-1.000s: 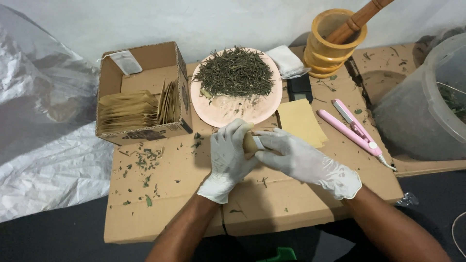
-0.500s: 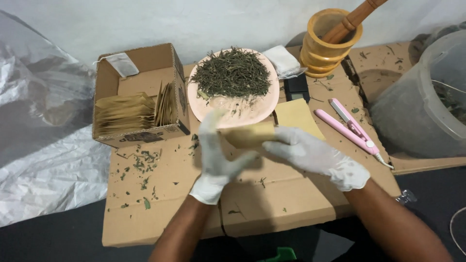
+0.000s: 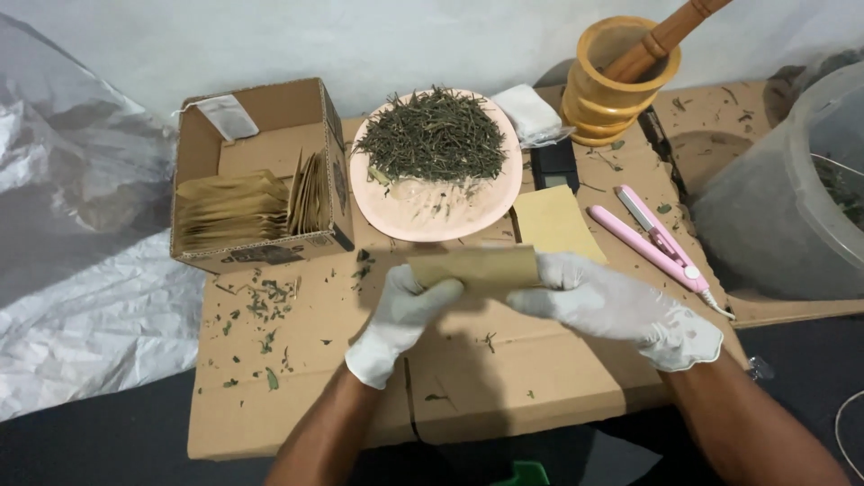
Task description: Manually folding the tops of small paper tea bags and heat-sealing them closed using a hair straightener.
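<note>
Both of my hands wear white gloves. My left hand [image 3: 400,315] and my right hand [image 3: 603,301] hold a small tan paper pouch [image 3: 477,267] between them, just above flattened cardboard [image 3: 504,378]. The left fingers pinch the pouch's left end, the right fingers its right end. Just beyond the pouch sits a pink plate [image 3: 441,211] heaped with dried green leaves [image 3: 436,135]. Another tan pouch [image 3: 553,220] lies flat to the right of the plate.
An open cardboard box [image 3: 256,175] of stacked tan pouches stands at the left. A wooden mortar with pestle [image 3: 616,76] is at the back right, a pink handheld sealer [image 3: 657,243] right of centre, a large translucent tub [image 3: 796,189] at far right. Leaf crumbs litter the cardboard.
The pouch, first bunched between my hands, has been drawn out flat and lifted slightly toward the plate. My hands have spread apart along it.
</note>
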